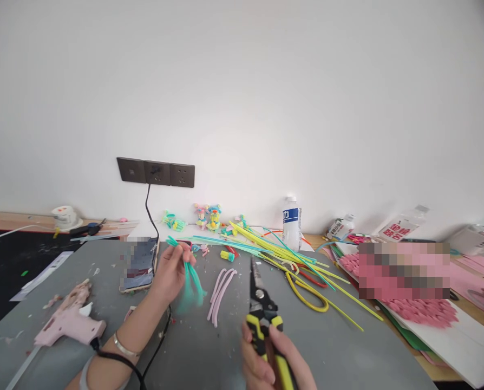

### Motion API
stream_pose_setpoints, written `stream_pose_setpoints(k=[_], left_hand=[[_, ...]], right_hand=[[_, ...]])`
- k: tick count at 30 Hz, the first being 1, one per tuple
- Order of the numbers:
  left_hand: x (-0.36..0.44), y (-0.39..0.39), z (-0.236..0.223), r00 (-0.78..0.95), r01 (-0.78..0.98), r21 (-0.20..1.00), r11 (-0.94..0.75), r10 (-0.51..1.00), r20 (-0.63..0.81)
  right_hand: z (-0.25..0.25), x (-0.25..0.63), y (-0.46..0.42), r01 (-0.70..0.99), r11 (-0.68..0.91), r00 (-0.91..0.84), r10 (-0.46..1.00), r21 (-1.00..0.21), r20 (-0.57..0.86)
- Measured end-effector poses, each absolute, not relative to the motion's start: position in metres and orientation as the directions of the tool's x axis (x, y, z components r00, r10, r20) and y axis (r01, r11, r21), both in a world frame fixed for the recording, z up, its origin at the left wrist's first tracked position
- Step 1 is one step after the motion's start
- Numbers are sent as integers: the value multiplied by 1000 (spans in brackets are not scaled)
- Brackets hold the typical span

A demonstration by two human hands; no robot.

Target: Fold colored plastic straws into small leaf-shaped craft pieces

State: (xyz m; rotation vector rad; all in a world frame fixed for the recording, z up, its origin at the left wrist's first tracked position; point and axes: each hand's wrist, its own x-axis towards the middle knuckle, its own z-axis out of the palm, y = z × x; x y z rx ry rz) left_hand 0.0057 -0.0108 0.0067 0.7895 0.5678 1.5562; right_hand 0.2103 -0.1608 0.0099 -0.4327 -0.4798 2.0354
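Note:
My left hand (pixel 172 271) is closed around a bunch of teal pipe cleaners (pixel 193 287), whose lower ends hang down and blur with motion. Short ends of the bunch poke out above the fingers. In my right hand (pixel 272 357) are pliers (pixel 262 309) with black jaws and yellow-black handles. Their jaws point up and away from me, and nothing shows between them. On the grey mat (pixel 209 357) between the hands lie several short lilac pipe cleaners (pixel 222 295). Long yellow and teal pipe cleaners (pixel 290 254) spread behind the pliers.
A pink glue gun (pixel 69 325) lies at the left, its black cord running under my left forearm. A phone (pixel 138 265) is behind it. Small colourful figures (pixel 207 215) and a white bottle (pixel 292 225) stand by the wall. Pink fluffy material (pixel 420 309) covers papers at the right.

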Motion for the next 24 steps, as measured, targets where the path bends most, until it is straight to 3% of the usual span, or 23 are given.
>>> stream_pose_setpoints(k=[3, 6, 10, 14, 16, 19, 24], left_hand=[[-1, -1, 5, -146, -655, 737, -166, 985, 91], [1, 2, 2, -86, -606, 792, -74, 996, 28], [11, -2, -3, 35, -581, 812, 47, 999, -33], [14, -4, -4, -35, -559, 829, -15, 999, -5], [11, -5, -4, -97, -486, 865, -128, 991, 92], [8, -8, -4, -74, -262, 925, -274, 962, 264], [11, -12, -9, 250, 128, 884, -451, 877, 411]], right_hand=[[5, 233, -150, -777, -318, -309, 945, -543, -111], [-4, 258, -140, -712, -164, -84, 985, -682, -150], [-15, 282, -141, -405, -112, 170, 966, -907, -195], [-8, 295, -143, 35, -133, 279, 953, -990, -118], [-4, 298, -136, 333, -151, 282, 958, -931, -55], [-10, 298, -120, 686, -110, 250, 964, -719, 90], [-42, 293, -100, 897, -81, 205, 947, -435, 247]])
